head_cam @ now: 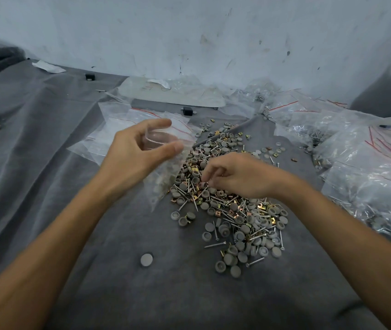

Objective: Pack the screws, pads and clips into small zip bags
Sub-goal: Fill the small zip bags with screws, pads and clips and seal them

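A long pile (235, 210) of grey round pads, silver screws and brass clips lies on the grey cloth. My left hand (132, 158) holds a small clear zip bag (166, 172) by its mouth, thumb and fingers spreading it wide; some pads show inside the hanging bag. My right hand (235, 175) hovers low over the upper part of the pile, fingers curled down and pinching at small parts; what sits between the fingertips is hidden. A single grey pad (146, 260) lies apart near me.
Flat empty zip bags (123, 120) lie behind my left hand. Filled bags (366, 177) are heaped at the right. A white board (170, 94) rests by the wall. Two small black blocks (187, 111) sit on the cloth.
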Available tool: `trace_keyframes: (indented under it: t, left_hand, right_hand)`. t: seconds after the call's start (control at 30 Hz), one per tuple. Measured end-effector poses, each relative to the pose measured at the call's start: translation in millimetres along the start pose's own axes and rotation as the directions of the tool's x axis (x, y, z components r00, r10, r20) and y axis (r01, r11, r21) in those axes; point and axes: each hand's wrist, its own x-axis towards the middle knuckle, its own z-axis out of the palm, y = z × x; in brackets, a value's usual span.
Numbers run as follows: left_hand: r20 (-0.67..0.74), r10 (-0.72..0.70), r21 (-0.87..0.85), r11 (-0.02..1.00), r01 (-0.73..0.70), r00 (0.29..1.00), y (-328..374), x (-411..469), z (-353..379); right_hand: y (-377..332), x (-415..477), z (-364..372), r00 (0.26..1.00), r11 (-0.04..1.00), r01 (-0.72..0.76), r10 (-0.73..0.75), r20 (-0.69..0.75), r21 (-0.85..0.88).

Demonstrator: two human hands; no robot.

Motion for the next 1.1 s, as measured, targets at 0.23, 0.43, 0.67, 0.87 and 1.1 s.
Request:
trace_keyframes:
  t: [0.23, 0.43, 0.67, 0.87, 1.1]
  left_hand:
    - [-0.01, -0.134, -0.491, 0.864, 0.112, 0.991, 7.6, 5.3, 1.6]
    - [0.125, -0.213, -0.808, 0.544, 0.223, 0.969, 12.2, 4.1, -2.3]
    - [0.114, -0.351, -0.938, 0.271, 0.217, 0.929, 8.4, 6.1, -14.0]
    - [0.085, -0.303, -0.906, 0.373, 0.2, 0.949, 15.9, 6.6, -13.6]
    - [-0.202, -0.294, -0.729, 0.682, 0.057, 0.934, 21.6, 11.6, -29.5]
  right_hand:
    - [-11.8, 9.8, 2.0, 0.998, 0.901, 0.022, 0.006, -0.064, 0.432]
    - [-32.3, 13.6, 37.0, 0.954, 0.467, -0.146, -0.166, 0.248, 0.872]
    - [-25.6, 13.4, 41.1, 0.967, 0.28, -0.121, -0.183, 0.176, 0.952]
    - [-13.1, 14.0, 34.7, 0.979, 0.456, -0.137, -0.073, 0.19, 0.879]
    - [-8.8, 15.8, 32.6, 0.999, 1.0, 0.016, -0.017, 0.05, 0.021]
